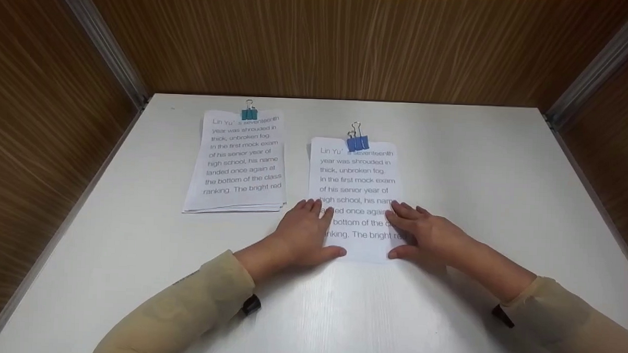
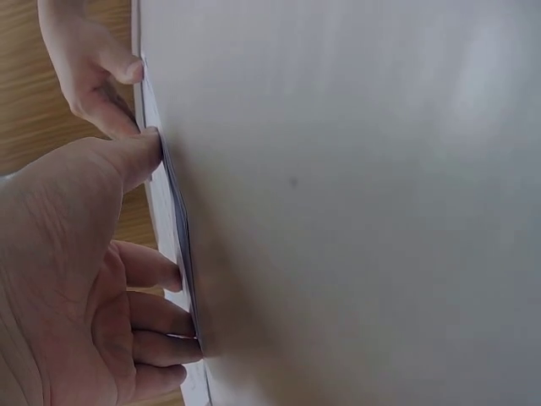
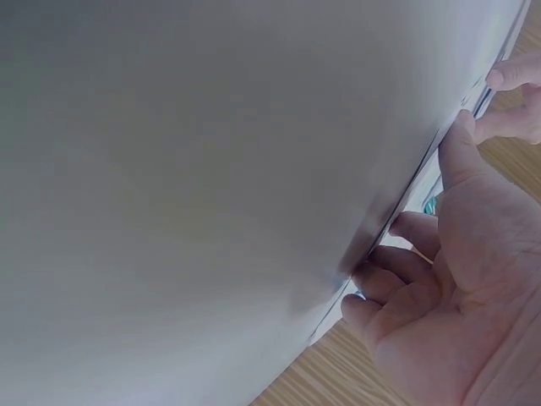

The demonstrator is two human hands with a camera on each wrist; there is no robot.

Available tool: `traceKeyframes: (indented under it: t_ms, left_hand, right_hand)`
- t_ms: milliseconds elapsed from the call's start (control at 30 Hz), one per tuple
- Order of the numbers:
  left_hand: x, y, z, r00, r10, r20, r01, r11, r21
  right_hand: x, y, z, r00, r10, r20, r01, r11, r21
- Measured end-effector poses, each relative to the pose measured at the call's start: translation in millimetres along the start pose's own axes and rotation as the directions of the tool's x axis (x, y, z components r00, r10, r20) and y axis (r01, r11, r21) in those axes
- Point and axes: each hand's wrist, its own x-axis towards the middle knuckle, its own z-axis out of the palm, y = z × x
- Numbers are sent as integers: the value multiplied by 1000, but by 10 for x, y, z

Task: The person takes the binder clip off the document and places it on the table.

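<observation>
A stack of printed paper (image 1: 356, 191) lies on the table with a blue binder clip (image 1: 358, 143) on its top edge. My left hand (image 1: 307, 233) rests along the stack's lower left side, fingers extended and thumb on the bottom corner. At the lower right side lies my right hand (image 1: 427, 235), fingertips and thumb touching the sheets. Both wrist views show the left hand (image 2: 93, 279) and right hand (image 3: 456, 279) with fingertips and thumb at the paper's edge, palms lifted. Parts of the lowest text lines are hidden under the fingers.
To the left lies a second printed paper stack (image 1: 241, 163), its lower edges slightly fanned, with a teal binder clip (image 1: 249, 113) at the top. Everything rests on a white table (image 1: 481, 161), enclosed by wood-grain panels (image 1: 324, 41) at the back and sides.
</observation>
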Motion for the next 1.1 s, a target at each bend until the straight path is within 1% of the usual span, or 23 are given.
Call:
traceKeyframes:
  t_ms: [200,333,600,867,1100]
  left_hand:
    - [-54,81,15,1000,8,-2,-8,1000,21]
    - [-105,129,26,1000,17,1,-17,999,38]
    - [-230,177,75,998,53,-18,-52,998,40]
    - [-298,209,100,997,76,-34,-74,996,50]
    - [-350,232,127,995,84,-46,-82,996,45]
  right_hand:
    - [-110,-50,27,999,33,3,-33,999,-3]
    - [-192,-100,53,999,35,-7,-35,999,-15]
    - [-327,-189,105,999,-7,-36,5,999,-50]
    - [-428,-249,132,999,-7,-41,5,999,-49]
    - [-469,-295,139,999,-8,-40,5,998,-70]
